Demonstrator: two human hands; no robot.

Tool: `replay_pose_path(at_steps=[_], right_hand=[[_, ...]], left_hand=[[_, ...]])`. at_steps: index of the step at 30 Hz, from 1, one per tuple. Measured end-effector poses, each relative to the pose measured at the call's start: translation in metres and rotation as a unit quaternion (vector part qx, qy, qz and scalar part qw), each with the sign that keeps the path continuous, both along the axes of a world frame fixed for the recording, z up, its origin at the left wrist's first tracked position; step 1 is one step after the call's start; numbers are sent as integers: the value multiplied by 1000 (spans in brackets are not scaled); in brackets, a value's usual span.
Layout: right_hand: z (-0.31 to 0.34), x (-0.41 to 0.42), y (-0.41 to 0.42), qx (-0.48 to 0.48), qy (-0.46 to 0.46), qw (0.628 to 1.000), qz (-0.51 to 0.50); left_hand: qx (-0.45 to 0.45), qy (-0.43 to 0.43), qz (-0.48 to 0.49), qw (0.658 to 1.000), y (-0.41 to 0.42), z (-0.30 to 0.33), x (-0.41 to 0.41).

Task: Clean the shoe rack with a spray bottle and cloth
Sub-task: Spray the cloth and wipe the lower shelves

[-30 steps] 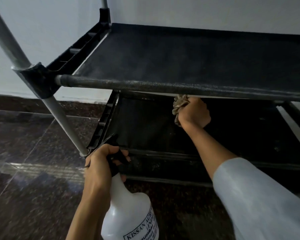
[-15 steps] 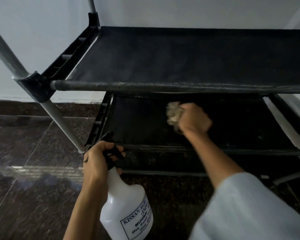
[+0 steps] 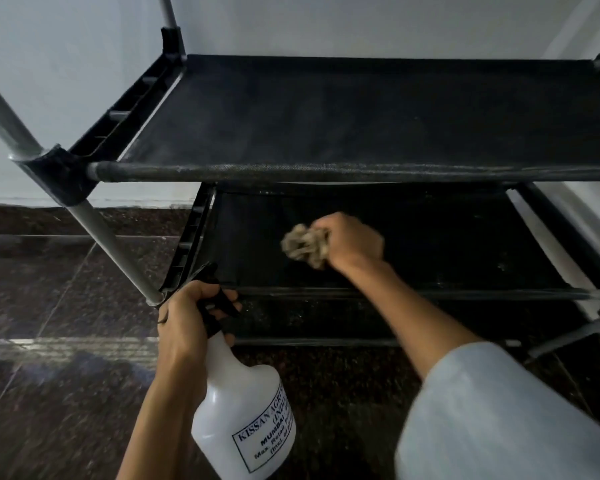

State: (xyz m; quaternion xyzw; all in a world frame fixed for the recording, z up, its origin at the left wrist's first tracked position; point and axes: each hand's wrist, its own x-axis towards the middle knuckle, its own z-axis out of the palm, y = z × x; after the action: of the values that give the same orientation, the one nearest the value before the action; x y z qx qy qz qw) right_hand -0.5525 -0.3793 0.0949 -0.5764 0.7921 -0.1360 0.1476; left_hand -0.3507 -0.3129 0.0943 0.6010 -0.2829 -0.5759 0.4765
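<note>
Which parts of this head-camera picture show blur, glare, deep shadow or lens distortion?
Head view: the cloth and right hand are motion-blurred; the lower shelf sinks into shadow; the floor shows a glare streak; the rack's left pole leans with wide-angle distortion.

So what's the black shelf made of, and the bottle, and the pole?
The upper shelf looks like thin black fabric, matte, with a woven grain along its front edge. The spray bottle seems to be milky, see-through plastic, smooth and slightly shiny. The pole is probably grey metal tubing, given its smooth sheen, though it could be coated.
</note>
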Motion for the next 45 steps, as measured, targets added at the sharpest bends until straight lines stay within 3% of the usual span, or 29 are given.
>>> replay_pose_path(at_steps=[3, 5, 10, 14, 17, 20, 23, 26, 29, 32, 35, 38, 40, 45], right_hand=[[2, -57, 3, -44, 32, 992, -118], [6, -62, 2, -29, 44, 992, -116], [8, 11, 15, 43, -93, 985, 142], [6, 71, 6, -11, -126, 973, 192], [5, 88, 8, -66, -59, 969, 229], [1, 55, 23, -91, 11, 979, 181], [1, -36, 45, -45, 74, 996, 21], [12, -144, 81, 17, 109, 986, -127], [24, -197, 105, 45, 99, 975, -194], [24, -186, 101, 20, 63, 983, -173], [14, -140, 88, -1, -7, 999, -32], [6, -103, 73, -2, -27, 994, 109], [13, -107, 69, 32, -38, 992, 119], [18, -203, 97, 92, 25, 995, 10]], left_hand=[[-10, -5, -3, 1000, 2, 0, 0], [-12, -4, -4, 1000, 2, -2, 0], [-12, -2, 6, 1000, 1, -3, 2], [-15, -9, 26, 1000, 4, 0, -2], [-14, -10, 30, 999, 7, 7, -6], [-10, -7, 25, 1000, 7, 8, -7], [-3, -10, 17, 1000, 5, 4, -4], [-8, -9, 6, 1000, 3, -1, -4], [-44, -2, -6, 999, 4, 3, -20], [-90, 12, -24, 996, 8, 11, -49], [-95, 22, -49, 994, 8, 15, -74], [-85, 27, -80, 993, 10, 15, -92], [-90, 20, -91, 992, 14, 14, -99], [-101, 9, -90, 991, 18, 11, -99]])
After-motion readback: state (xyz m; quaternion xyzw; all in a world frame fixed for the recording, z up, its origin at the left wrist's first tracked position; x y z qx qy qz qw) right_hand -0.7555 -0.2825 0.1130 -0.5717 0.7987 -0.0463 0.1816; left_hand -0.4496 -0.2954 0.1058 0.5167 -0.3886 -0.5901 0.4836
